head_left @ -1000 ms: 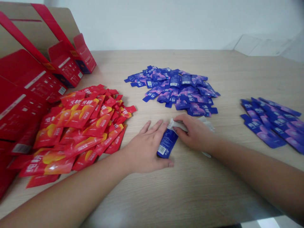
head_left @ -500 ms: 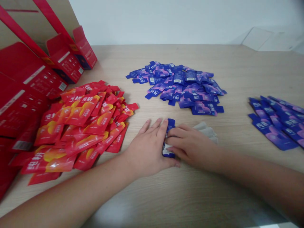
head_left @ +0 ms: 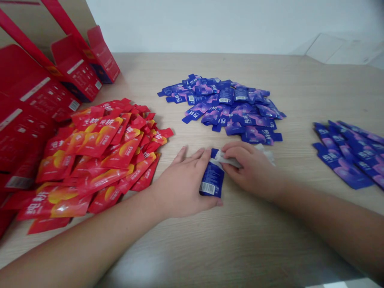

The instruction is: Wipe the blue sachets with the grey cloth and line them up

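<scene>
A blue sachet (head_left: 212,180) lies on the table with its barcode side up. My left hand (head_left: 186,184) rests flat over its left edge, fingers spread and thumb along the bottom. Pinched in the fingers of my right hand (head_left: 250,168) is a white cloth (head_left: 232,161), which touches the upper part of the sachet. More of the cloth sticks out behind my right hand. Beyond both hands is a pile of blue sachets (head_left: 225,108). A heap of red sachets (head_left: 102,152) lies to the left of my left hand.
Red boxes (head_left: 75,72) with raised flaps stand at the left, beside a larger red and brown box (head_left: 81,18). More blue sachets (head_left: 349,154) lie fanned at the right. A white object (head_left: 336,50) is at the back right of the wooden table (head_left: 288,156).
My right hand and the cloth have moved up the sachet, from its lower part to near its top. The sachet's barcode now shows. My left hand stays nearly in place.
</scene>
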`<state>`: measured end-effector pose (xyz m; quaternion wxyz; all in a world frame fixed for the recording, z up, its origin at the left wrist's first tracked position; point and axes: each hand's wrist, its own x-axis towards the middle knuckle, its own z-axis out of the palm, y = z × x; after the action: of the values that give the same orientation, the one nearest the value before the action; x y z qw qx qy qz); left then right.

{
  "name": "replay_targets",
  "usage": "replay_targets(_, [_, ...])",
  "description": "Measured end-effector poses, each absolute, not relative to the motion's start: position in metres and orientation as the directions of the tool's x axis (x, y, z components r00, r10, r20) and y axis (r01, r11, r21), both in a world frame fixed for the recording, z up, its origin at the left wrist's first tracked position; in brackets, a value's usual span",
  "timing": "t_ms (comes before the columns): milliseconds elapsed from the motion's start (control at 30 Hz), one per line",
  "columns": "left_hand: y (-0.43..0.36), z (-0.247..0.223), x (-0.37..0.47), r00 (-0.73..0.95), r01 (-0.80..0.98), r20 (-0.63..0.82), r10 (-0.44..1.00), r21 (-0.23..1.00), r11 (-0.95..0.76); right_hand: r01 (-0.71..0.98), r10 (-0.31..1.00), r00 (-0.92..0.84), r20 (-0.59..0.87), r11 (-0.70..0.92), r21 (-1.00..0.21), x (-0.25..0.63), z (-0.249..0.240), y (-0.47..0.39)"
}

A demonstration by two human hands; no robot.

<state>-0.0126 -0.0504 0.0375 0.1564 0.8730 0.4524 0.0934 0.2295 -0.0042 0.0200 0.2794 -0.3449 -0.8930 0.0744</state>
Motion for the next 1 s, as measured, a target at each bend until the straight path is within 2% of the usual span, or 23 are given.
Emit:
replay_targets(67, [-0.051,0.035,-0.010,0.547,0.774,0.034,0.837,0.361,-0.520,0.497,0.582,-0.687,0.436,0.813,-0.303,0.223,0.025,-0.015])
replay_targets(233, [-0.058,0.029,-0.005,0.479,0.815,0.057,0.876,0.342,-0.468,0.347,0.431,-0.863,0.263,0.885,-0.312,0.216,0.038,-0.029])
replay_targets(433, [-0.058,0.030,-0.004,0.497,0.811,0.048,0.866,0.329,-0.484,0.431,0.533,-0.826,0.186,0.808,-0.402,0.217,0.037,-0.030])
replay_targets(533, [-0.056,0.030,-0.005,0.512,0.802,0.044,0.858,0.332,-0.496,0.485,0.584,-0.795,0.163,0.774,-0.406,0.214,0.032,-0.022])
replay_targets(700, [-0.057,0.032,-0.005,0.491,0.806,0.061,0.869,0.346,-0.480,0.610,0.681,-0.697,0.225,0.728,-0.313,0.221,0.020,0.010])
replay_targets(867, [-0.059,0.033,-0.005,0.483,0.811,0.057,0.874,0.347,-0.471,0.720,0.802,-0.500,0.328,0.595,-0.358,0.231,0.015,0.017])
replay_targets(933, [-0.058,0.033,-0.005,0.485,0.813,0.051,0.873,0.342,-0.472,0.697,0.774,-0.500,0.388,0.626,-0.351,0.231,0.019,0.008])
replay_targets(1000, [-0.058,0.033,-0.005,0.488,0.816,0.047,0.872,0.331,-0.475,0.588,0.664,-0.628,0.405,0.746,-0.312,0.226,0.025,-0.004])
